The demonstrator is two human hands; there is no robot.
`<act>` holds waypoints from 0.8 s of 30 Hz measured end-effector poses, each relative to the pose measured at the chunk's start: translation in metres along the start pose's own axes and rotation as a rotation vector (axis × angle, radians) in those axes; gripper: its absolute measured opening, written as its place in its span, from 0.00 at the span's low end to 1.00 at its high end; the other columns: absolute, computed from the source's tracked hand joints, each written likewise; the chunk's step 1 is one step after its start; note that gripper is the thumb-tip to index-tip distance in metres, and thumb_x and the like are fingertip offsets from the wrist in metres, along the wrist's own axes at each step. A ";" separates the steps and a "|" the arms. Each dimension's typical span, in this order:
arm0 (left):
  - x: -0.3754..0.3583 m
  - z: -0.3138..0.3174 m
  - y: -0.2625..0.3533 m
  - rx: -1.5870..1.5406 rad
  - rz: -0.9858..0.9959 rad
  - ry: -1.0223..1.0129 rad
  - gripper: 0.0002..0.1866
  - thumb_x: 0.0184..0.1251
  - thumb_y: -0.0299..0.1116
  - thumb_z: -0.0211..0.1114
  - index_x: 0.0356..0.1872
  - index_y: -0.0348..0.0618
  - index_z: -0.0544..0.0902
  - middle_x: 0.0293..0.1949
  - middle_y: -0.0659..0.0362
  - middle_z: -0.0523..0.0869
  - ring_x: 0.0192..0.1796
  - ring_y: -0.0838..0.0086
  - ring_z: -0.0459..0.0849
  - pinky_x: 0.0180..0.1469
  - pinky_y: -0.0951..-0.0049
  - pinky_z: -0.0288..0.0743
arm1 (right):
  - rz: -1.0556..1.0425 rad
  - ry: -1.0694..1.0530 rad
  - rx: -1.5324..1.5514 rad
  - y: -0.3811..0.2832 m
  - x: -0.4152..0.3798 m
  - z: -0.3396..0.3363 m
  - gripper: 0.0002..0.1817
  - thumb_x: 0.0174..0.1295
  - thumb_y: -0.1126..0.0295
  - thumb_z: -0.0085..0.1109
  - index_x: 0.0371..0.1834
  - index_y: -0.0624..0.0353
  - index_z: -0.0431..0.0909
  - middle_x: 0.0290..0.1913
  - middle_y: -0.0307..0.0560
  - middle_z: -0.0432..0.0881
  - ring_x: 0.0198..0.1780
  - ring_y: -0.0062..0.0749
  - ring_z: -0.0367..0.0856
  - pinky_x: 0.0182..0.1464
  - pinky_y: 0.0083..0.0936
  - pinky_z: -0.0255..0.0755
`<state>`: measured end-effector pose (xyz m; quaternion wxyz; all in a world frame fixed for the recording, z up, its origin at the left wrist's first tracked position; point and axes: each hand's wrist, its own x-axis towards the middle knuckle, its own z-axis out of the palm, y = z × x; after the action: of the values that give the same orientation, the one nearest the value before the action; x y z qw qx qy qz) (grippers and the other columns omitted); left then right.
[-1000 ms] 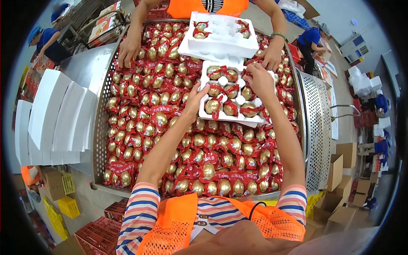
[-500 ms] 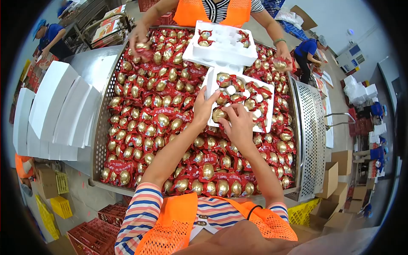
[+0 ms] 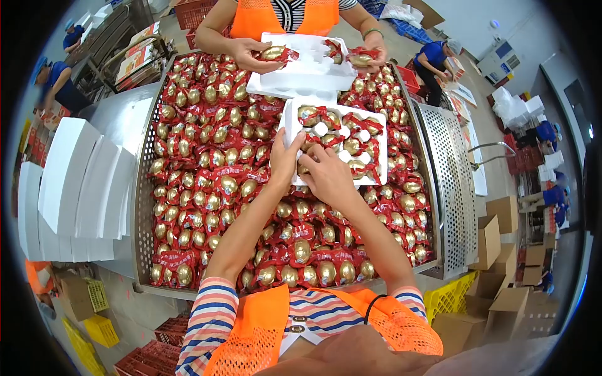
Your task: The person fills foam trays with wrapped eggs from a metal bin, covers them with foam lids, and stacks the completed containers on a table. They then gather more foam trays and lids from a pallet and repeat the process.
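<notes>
A white foam tray [image 3: 382, 153] sits on a bed of gold eggs in red-printed clear wrappers. Several wrapped eggs stand in its sockets, with white foam posts between them. My left hand [image 3: 285, 156] grips the tray's left wall, thumb on the inner side. At the near-left socket, the bent fingers of my right hand [image 3: 329, 175] are on a gold wrapped egg [image 3: 303, 170], which they partly cover. Across from me, a co-worker's left-side hand [image 3: 246, 55] and right-side hand [image 3: 374, 53] each hold a wrapped egg beside a second foam tray [image 3: 301, 81].
A perforated metal table [image 3: 143, 213] with raised edges bears the loose eggs [image 3: 229, 185]. White foam pieces [image 3: 66, 182] are stacked at the left. Cardboard boxes [image 3: 501, 207] and a yellow crate [image 3: 448, 297] stand at the right. Other people work farther back.
The co-worker's hands have come in from the sides to the second tray, carrying eggs. My right hand has pressed farther over the egg in the near-left socket. The view has shifted slightly.
</notes>
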<state>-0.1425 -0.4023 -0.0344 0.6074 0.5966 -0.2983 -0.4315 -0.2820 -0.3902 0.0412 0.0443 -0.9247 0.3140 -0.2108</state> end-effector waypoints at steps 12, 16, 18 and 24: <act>-0.003 -0.003 0.009 -0.098 -0.072 -0.089 0.47 0.62 0.53 0.69 0.73 0.33 0.58 0.68 0.45 0.69 0.67 0.61 0.71 0.68 0.65 0.63 | 0.114 -0.049 0.346 0.011 -0.006 -0.018 0.16 0.58 0.71 0.65 0.51 0.52 0.80 0.42 0.45 0.77 0.40 0.41 0.81 0.40 0.37 0.77; -0.001 -0.003 0.013 0.018 -0.074 -0.087 0.52 0.59 0.53 0.72 0.76 0.34 0.53 0.71 0.44 0.65 0.71 0.60 0.67 0.71 0.64 0.59 | 0.254 0.187 0.229 0.036 -0.031 -0.049 0.15 0.54 0.70 0.69 0.46 0.52 0.83 0.44 0.44 0.79 0.43 0.42 0.81 0.44 0.37 0.77; -0.001 -0.003 0.014 -0.045 -0.093 -0.121 0.52 0.59 0.52 0.72 0.75 0.33 0.53 0.72 0.43 0.64 0.72 0.59 0.66 0.72 0.64 0.58 | 0.314 0.069 0.164 0.057 -0.052 -0.053 0.15 0.53 0.71 0.70 0.45 0.53 0.83 0.43 0.45 0.79 0.45 0.43 0.80 0.47 0.37 0.76; -0.003 0.000 0.015 0.006 -0.113 -0.071 0.50 0.61 0.52 0.70 0.76 0.34 0.53 0.72 0.45 0.64 0.72 0.61 0.65 0.72 0.64 0.57 | 0.270 0.041 0.184 0.083 -0.066 -0.034 0.15 0.51 0.74 0.70 0.43 0.57 0.82 0.41 0.45 0.78 0.49 0.43 0.77 0.49 0.37 0.74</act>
<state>-0.1410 -0.4009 -0.0194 0.5694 0.5987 -0.2868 -0.4848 -0.3904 -0.4154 0.0306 0.1503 -0.8616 0.4158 -0.2494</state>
